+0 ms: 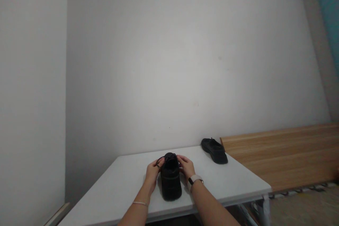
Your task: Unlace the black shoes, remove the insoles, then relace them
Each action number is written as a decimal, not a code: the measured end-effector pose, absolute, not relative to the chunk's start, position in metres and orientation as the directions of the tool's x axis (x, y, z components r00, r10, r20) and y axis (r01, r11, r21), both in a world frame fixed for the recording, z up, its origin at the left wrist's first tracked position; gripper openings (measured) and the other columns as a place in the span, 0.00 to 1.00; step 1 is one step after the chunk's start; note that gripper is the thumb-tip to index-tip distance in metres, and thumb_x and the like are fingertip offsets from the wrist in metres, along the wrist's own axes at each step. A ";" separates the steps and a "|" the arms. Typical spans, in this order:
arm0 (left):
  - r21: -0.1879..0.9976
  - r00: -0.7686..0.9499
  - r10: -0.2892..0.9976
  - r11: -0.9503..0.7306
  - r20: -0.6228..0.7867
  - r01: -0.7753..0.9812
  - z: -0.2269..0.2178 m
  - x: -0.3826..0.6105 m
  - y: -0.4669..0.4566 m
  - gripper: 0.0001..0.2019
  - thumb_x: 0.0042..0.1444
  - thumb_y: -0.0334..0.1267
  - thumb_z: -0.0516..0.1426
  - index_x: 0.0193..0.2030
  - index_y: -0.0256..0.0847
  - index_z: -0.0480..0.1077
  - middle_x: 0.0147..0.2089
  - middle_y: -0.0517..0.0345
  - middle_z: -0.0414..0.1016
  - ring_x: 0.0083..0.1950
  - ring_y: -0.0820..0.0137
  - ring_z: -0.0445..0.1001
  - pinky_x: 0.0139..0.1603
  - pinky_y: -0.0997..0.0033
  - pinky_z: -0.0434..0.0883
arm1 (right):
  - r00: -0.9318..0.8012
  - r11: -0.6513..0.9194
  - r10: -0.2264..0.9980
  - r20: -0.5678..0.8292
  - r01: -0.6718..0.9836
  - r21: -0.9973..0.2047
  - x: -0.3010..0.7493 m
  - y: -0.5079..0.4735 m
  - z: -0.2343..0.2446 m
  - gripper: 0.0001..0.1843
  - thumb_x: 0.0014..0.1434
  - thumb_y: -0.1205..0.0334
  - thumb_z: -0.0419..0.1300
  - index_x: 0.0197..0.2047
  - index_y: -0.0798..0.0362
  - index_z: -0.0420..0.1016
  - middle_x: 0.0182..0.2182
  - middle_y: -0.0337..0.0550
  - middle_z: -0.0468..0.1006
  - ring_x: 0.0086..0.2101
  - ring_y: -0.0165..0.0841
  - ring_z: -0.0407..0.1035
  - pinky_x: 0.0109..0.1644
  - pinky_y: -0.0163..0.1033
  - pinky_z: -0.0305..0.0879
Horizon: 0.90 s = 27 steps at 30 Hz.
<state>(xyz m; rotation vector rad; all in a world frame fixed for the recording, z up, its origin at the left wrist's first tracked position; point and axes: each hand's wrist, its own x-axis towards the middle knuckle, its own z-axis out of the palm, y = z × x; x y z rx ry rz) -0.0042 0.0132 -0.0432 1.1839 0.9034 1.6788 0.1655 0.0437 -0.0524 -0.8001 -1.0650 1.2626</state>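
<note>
A black lace-up shoe (171, 183) stands on the white table (127, 187), its heel toward me and its toe toward the wall. My left hand (153, 171) is at the shoe's left side, fingers closed on a dark shoelace (159, 160) that loops out beside the opening. On the other side, my right hand (186, 166) has its fingers pinched near the laces at the shoe's upper edge. What lies between those right fingertips is too small to make out.
A second black shoe (215, 151) rests at the table's far right edge. Behind the table rises a pale wall (169, 60). To the right is a wooden panel (280, 155), lower than the wall.
</note>
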 end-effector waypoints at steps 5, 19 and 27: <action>0.900 -0.192 0.915 -0.390 0.355 -0.195 -0.043 -0.003 0.015 0.25 0.36 0.50 0.71 0.39 0.36 0.82 0.42 0.44 0.83 0.45 0.55 0.79 0.51 0.58 0.72 | -0.020 0.173 0.981 0.192 -0.345 -0.923 0.164 0.042 -0.051 0.08 0.65 0.62 0.60 0.44 0.58 0.73 0.35 0.39 0.75 0.30 0.27 0.70 0.31 0.33 0.70; 0.885 -0.256 0.878 -0.446 0.404 -0.131 -0.042 0.000 0.020 0.20 0.41 0.49 0.69 0.38 0.36 0.81 0.39 0.46 0.83 0.41 0.58 0.78 0.47 0.62 0.71 | -0.023 0.242 0.963 0.267 -0.352 -0.904 0.159 0.049 -0.055 0.07 0.64 0.61 0.61 0.40 0.58 0.74 0.34 0.39 0.76 0.32 0.29 0.72 0.35 0.36 0.71; 0.890 -0.228 0.891 -0.431 0.393 -0.150 -0.040 0.001 0.015 0.22 0.40 0.51 0.69 0.37 0.35 0.81 0.40 0.44 0.83 0.39 0.58 0.79 0.44 0.62 0.72 | -0.005 0.308 0.945 0.328 -0.329 -0.893 0.156 0.053 -0.054 0.11 0.66 0.57 0.59 0.42 0.58 0.73 0.36 0.40 0.76 0.32 0.30 0.72 0.36 0.38 0.72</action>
